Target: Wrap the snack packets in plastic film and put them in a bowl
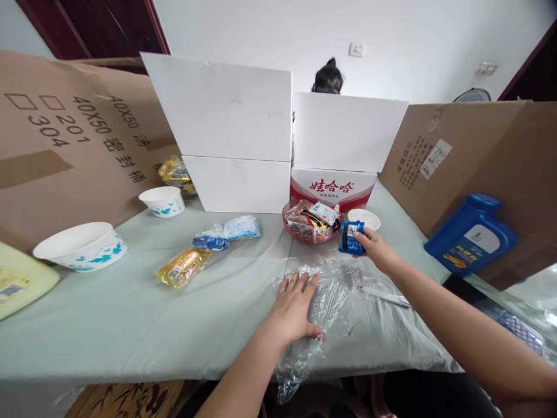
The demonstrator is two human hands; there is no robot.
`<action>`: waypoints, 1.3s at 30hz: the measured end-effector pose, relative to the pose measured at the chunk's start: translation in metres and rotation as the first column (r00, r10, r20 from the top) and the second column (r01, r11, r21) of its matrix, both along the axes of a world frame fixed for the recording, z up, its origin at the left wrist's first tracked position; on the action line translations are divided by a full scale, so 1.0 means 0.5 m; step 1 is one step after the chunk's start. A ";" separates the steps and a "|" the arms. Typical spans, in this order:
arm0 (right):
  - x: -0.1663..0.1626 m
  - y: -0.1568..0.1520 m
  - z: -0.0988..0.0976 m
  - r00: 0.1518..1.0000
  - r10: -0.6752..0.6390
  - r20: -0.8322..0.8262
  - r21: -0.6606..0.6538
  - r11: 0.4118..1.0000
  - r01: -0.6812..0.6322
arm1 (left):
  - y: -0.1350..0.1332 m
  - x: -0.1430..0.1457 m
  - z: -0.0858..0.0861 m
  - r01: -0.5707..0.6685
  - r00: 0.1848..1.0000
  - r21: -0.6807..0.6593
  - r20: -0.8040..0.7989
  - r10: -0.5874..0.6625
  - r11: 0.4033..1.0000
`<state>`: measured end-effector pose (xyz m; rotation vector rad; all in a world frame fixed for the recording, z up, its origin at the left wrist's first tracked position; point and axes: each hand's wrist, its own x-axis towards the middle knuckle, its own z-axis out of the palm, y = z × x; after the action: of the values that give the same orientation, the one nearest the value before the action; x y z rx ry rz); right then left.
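Note:
My left hand (pixel 296 307) lies with its fingers spread on a crumpled clear plastic bag (pixel 333 296), which hangs over the table's front edge. With my right hand (pixel 373 245) I pinch a small blue packet (pixel 351 237) by its right side, just right of a reddish clear bowl (pixel 300 234). That bowl is heaped with wrapped snacks (pixel 315 216). Behind the packet stands a small white dish (pixel 368 219), partly hidden. A pair of scissors or similar metal tool (pixel 385 295) lies under or beside the bag; which one I cannot tell.
Left of centre lie a yellow-wrapped snack (pixel 183 267) and blue-and-white packets (pixel 241 226). Two paper bowls (pixel 82 247) stand at the left. White boxes (pixel 237 116) and cardboard boxes (pixel 478 174) wall the table. A blue jug (pixel 472 235) is at right; a person's head (pixel 328 76) shows behind.

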<state>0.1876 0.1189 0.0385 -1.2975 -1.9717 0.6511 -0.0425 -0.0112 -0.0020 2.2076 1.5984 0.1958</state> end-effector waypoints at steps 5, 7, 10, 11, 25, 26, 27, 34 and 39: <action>-0.088 0.083 0.058 0.998 -0.031 0.060 0.150 0.988 0.021 | -0.002 0.001 0.008 -0.014 1.000 -0.008 -0.021 0.013 1.000; -0.119 0.106 0.067 0.993 -0.030 0.115 0.165 0.986 0.010 | -0.003 -0.001 0.009 -0.007 1.000 -0.009 -0.029 0.007 1.000; -0.138 0.115 0.068 0.982 -0.087 0.170 0.204 0.978 0.051 | -0.003 -0.005 0.009 0.008 0.999 -0.004 -0.034 -0.008 1.000; -0.138 0.109 0.067 0.978 -0.109 0.176 0.226 0.972 0.068 | -0.003 -0.006 0.009 0.013 0.999 -0.002 -0.035 -0.013 1.000; 0.024 -0.184 0.014 0.622 0.706 0.339 -0.517 0.692 -0.503 | 0.000 -0.049 0.022 0.067 0.997 -0.122 -0.025 -0.071 0.990; 0.039 -0.200 0.006 0.634 0.692 0.345 -0.499 0.707 -0.500 | 0.002 -0.056 0.021 0.070 0.997 -0.132 -0.017 -0.073 0.989; 0.052 -0.216 0.000 0.647 0.677 0.352 -0.465 0.726 -0.507 | 0.004 -0.062 0.020 0.069 0.998 -0.133 -0.002 -0.070 0.989; 0.077 -0.294 0.009 0.750 0.584 0.309 -0.123 0.807 -0.578 | -0.002 -0.103 0.050 -0.087 0.913 0.113 0.406 0.034 0.990; 0.054 -0.283 0.034 0.793 0.557 0.244 -0.069 0.826 -0.559 | -0.036 -0.127 0.099 0.250 0.825 -0.077 0.538 -0.170 0.965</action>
<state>0.2147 -0.0226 0.0553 -0.8020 -2.6063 0.7763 -0.1061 -0.0294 0.0474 1.9661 1.0243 0.5524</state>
